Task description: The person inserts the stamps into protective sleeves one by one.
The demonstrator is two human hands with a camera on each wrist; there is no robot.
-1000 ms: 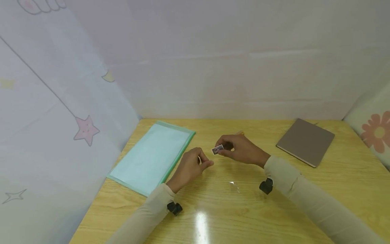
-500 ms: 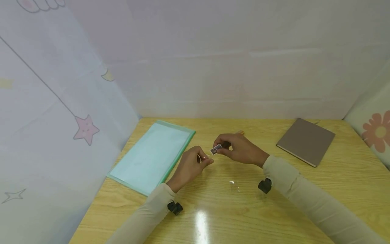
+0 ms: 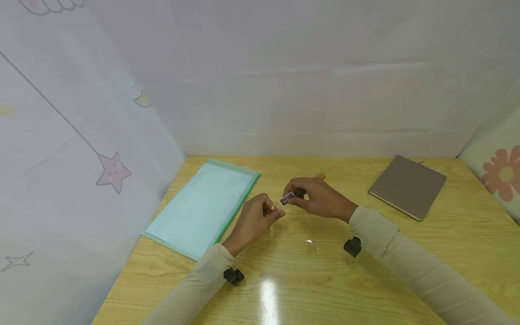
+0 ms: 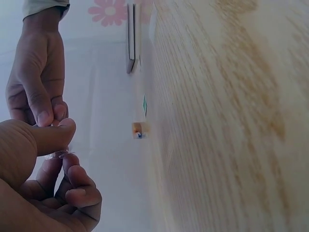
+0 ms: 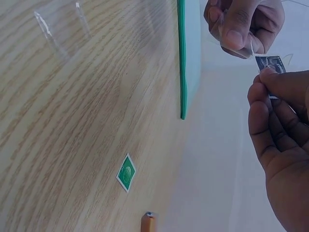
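Note:
A small dark stamp (image 3: 286,198) with a white border is pinched between the thumb and fingers of my right hand (image 3: 322,197). My left hand (image 3: 253,222) pinches a thin piece of clear plastic (image 3: 274,207) just left of it. In the right wrist view, the stamp (image 5: 271,63) has its white edge right at the plastic between the two hands. Both hands are raised over the wooden table. From the left wrist, the left thumb covers most of the plastic and the stamp is hidden.
A green-edged folder (image 3: 199,207) lies left, a brown notebook (image 3: 408,188) right. A green stamp (image 5: 126,173) and an orange stick-like thing (image 5: 148,223) lie beyond the right hand. Another clear plastic piece (image 3: 309,242) rests on the table nearer me.
My right hand has moved slightly left, bringing the stamp closer to the left fingers and tilting it more. The clear plastic in the left hand now shows more plainly.

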